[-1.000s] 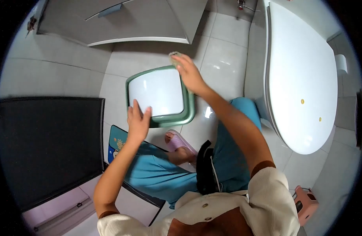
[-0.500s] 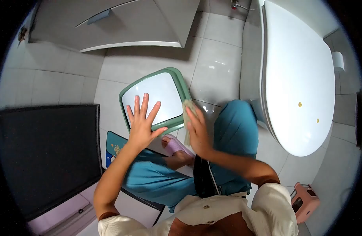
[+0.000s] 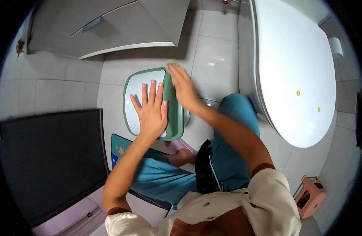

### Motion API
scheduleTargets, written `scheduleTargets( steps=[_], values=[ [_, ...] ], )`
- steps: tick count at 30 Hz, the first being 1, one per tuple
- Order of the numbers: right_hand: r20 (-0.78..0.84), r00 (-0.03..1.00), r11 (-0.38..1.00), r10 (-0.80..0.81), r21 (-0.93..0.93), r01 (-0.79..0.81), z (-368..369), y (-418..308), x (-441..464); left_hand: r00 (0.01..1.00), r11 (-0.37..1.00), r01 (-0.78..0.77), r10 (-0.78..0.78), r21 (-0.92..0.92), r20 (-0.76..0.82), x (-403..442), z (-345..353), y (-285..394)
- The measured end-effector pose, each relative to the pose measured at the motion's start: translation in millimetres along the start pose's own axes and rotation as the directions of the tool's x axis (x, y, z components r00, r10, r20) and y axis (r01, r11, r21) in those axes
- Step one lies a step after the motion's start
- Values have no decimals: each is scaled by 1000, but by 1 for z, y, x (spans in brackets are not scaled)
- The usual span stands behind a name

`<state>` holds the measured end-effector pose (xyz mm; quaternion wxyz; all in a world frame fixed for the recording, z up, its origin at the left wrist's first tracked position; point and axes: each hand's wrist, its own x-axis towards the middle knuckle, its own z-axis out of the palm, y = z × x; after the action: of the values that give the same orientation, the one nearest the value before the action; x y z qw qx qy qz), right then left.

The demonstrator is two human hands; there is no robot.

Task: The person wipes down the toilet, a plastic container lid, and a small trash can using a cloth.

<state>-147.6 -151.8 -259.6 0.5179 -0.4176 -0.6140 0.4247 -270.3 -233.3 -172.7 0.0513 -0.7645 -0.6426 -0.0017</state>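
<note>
A green plastic object (image 3: pixel 175 112) with a flat white top stands on the floor in front of me; whether it is a stool or a lidded bin I cannot tell. It leans to the left, so its broad green side shows. My left hand (image 3: pixel 150 116) lies flat on the white top, fingers spread. A pale yellowish cloth (image 3: pixel 172 66) is pressed under the fingers of my right hand (image 3: pixel 183 87), at the object's far right corner. That hand is slightly blurred, and part of the cloth is hidden beneath it.
A white toilet with its lid down (image 3: pixel 293 67) stands to the right. Ahead is a grey cabinet (image 3: pixel 129 29). A black panel (image 3: pixel 53 161) is at left, with a teal mat (image 3: pixel 120 146) beside it. A pink stool (image 3: pixel 311 198) sits at lower right.
My right hand has moved the cloth away from me along the object's right side to its far corner. The object has tilted left, and my left hand has shifted slightly right with its fingers closer together.
</note>
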Motion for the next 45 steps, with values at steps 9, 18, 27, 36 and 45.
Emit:
scheduleTargets(
  steps=[9,18,27,36,45],
  values=[
    [99,983,979,157,115,-168,4,-55,-108,998,987,58,-59,-152,3,0,2,4],
    [27,982,979,-187,-72,189,-2,-30,-69,981,955,135,-167,-265,-100,7,18,9],
    [154,977,964,-147,-199,176,-6,-44,3,979,915,102,-161,-390,-122,5,16,8],
    [190,980,977,58,-211,-17,-18,-48,-121,984,936,110,-150,-336,-96,6,15,10],
    [58,989,938,-136,-312,147,-8,-11,-42,970,965,144,-182,-219,-160,8,23,16]
  ],
)
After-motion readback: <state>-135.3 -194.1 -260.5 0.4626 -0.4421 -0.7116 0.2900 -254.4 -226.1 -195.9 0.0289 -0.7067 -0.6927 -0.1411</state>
